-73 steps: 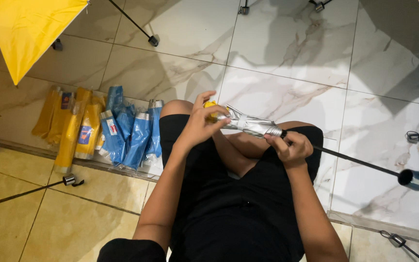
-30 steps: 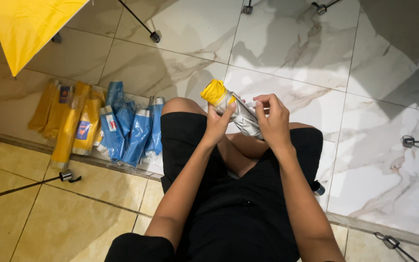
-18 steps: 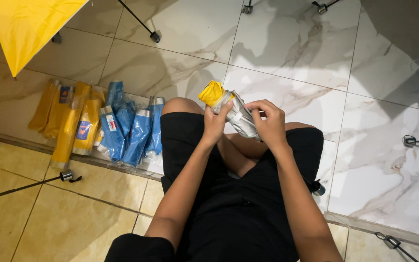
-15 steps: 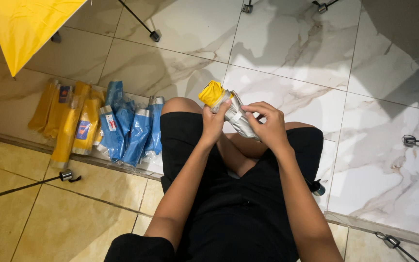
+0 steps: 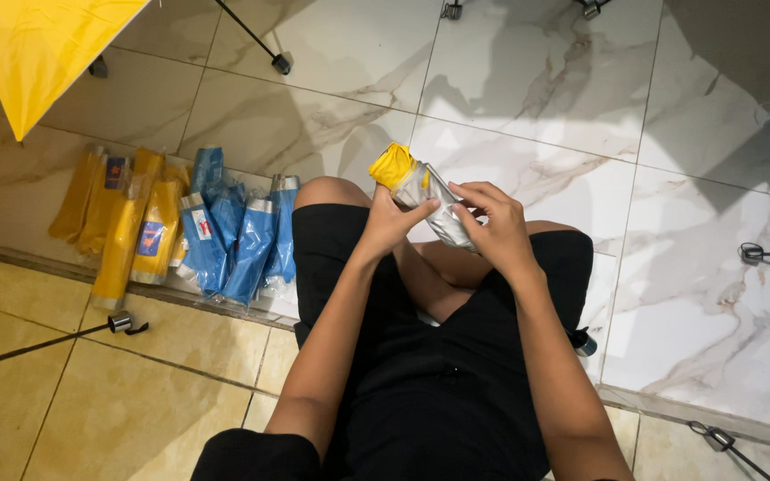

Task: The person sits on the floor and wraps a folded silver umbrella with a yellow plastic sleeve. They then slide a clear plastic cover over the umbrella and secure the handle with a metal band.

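I sit cross-legged on a marble floor and hold a folded umbrella [image 5: 418, 189] above my knees; it is yellow at its top end with silver fabric below. My left hand [image 5: 391, 219] grips it from the left near the yellow end. My right hand [image 5: 492, 223] wraps around the silver fabric on the right side, fingers curled over it. Most of the umbrella's lower part is hidden behind my right hand.
A row of folded yellow umbrellas [image 5: 122, 223] and blue umbrellas [image 5: 233, 236] lies on the floor to my left. Open yellow umbrella canopies [image 5: 37, 44] hang at the upper left, with another at the upper right corner. Black umbrella handles [image 5: 119, 322] poke in from the edges.
The long silver shaft stretched between my hands has been collapsed. My right hand has moved up to the bundle, and both hands now press the fabric together in a short, compact roll.
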